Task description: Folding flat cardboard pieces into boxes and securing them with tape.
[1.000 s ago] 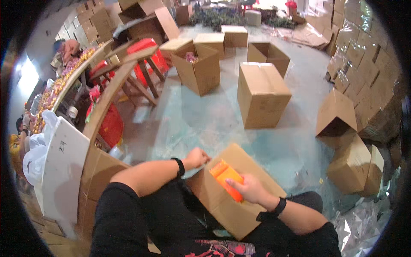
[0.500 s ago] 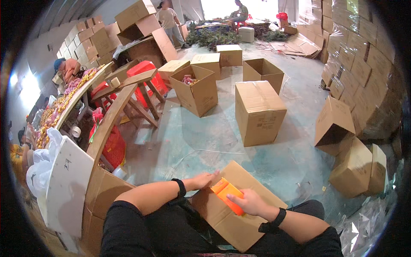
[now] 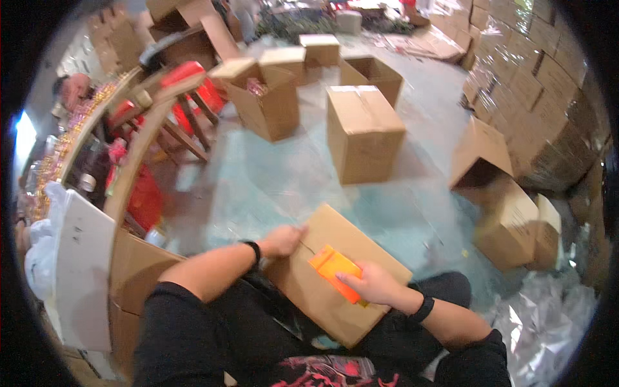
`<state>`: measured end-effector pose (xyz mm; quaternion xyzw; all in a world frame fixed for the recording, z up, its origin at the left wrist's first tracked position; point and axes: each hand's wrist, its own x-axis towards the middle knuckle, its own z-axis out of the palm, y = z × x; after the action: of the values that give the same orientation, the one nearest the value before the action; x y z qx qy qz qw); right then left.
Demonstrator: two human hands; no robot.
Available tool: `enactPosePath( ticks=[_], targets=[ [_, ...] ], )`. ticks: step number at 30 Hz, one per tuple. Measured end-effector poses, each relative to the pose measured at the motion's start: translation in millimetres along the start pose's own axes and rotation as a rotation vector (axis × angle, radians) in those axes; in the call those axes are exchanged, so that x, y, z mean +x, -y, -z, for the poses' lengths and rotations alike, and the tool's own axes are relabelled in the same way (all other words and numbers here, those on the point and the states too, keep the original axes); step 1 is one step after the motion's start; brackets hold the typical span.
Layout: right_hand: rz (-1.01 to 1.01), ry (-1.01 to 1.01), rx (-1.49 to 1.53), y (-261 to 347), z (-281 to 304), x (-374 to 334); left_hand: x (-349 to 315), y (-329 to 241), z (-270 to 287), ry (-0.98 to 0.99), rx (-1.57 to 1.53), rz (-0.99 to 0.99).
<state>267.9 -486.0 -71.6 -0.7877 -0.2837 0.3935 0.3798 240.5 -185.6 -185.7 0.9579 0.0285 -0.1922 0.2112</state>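
Observation:
Across my lap lies a cardboard box (image 3: 293,274), tilted, its plain brown face turned up. My left hand (image 3: 282,241) grips its upper left edge; some of the fingertips are hidden behind that edge. In my right hand (image 3: 376,284) is an orange tape dispenser (image 3: 336,266), held against the middle of the box face. The thumb lies over its top, and the other fingers are mostly out of sight underneath. Whether tape runs from the dispenser cannot be made out.
A closed carton (image 3: 364,138) stands on the floor ahead, with an open carton (image 3: 264,106) farther left. More cartons (image 3: 506,222) lie at the right beside clear plastic wrap (image 3: 548,316). A white board (image 3: 84,277) and wooden bench (image 3: 138,155) flank my left.
The view has tipped down and blurred, so the surroundings sit higher. My left hand now curls round the box edge, where its fingers were stretched out. The dispenser stays in my right hand.

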Motion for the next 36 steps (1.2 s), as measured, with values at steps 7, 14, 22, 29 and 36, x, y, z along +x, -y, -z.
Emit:
enactPosePath(
  ticks=[7,14,22,29,36],
  targets=[
    [-0.231,0.004,0.079,15.8,41.9,-128.3,-8.5,3.6,44.8,-0.103,-0.298,0.203],
    [-0.336,-0.035,-0.092,20.4,51.0,-176.1,-8.0,59.0,41.2,-0.107,-0.403,0.279],
    [-0.319,-0.045,-0.246,19.6,54.9,-169.4,-13.8,34.9,50.7,-0.17,-0.325,0.273],
    [-0.367,0.011,-0.231,19.3,59.2,-136.0,-5.0,62.3,54.2,-0.148,-0.402,0.259],
    [-0.39,0.12,-0.164,3.2,57.2,-94.7,1.0,68.8,62.5,-0.186,-0.273,0.173]
  ],
)
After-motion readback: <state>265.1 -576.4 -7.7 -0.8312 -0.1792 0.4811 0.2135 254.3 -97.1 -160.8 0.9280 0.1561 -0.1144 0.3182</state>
